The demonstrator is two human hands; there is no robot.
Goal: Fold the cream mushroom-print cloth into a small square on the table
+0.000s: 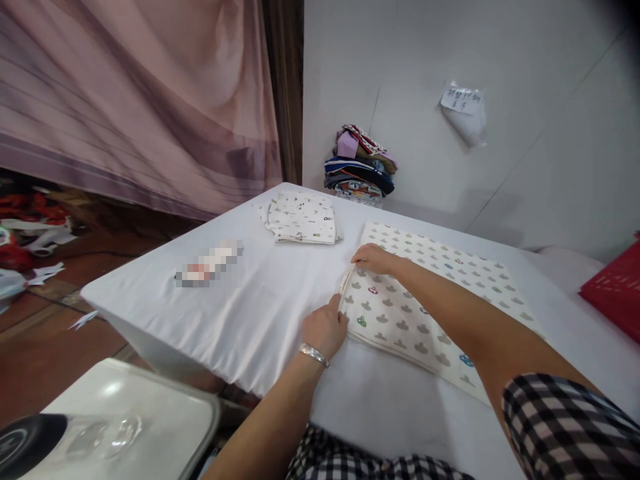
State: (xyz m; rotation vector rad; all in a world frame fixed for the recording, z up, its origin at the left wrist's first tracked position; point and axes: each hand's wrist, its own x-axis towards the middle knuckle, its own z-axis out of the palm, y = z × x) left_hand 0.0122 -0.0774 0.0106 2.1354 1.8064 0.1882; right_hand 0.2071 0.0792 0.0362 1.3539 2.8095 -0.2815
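A white cloth printed with grey, red, green and blue shapes [410, 307] lies folded flat on the white-covered table [240, 320]. At its near left corner my left hand [326, 327], with a silver bracelet at the wrist, pinches the edge between thumb and fingers. My right hand [374, 259] grips the same left edge a little farther up, its fingers closed on the layers. My right forearm hides part of the cloth. A second folded cloth with small prints [303, 217] rests toward the far end of the table, touched by neither hand.
A blurred-out item [209, 264] lies on the table's left part. Stacked folded fabrics [359, 167] stand against the wall beyond the table. A red bag [615, 287] is at the right edge. At lower left is a white lidded surface [125, 407].
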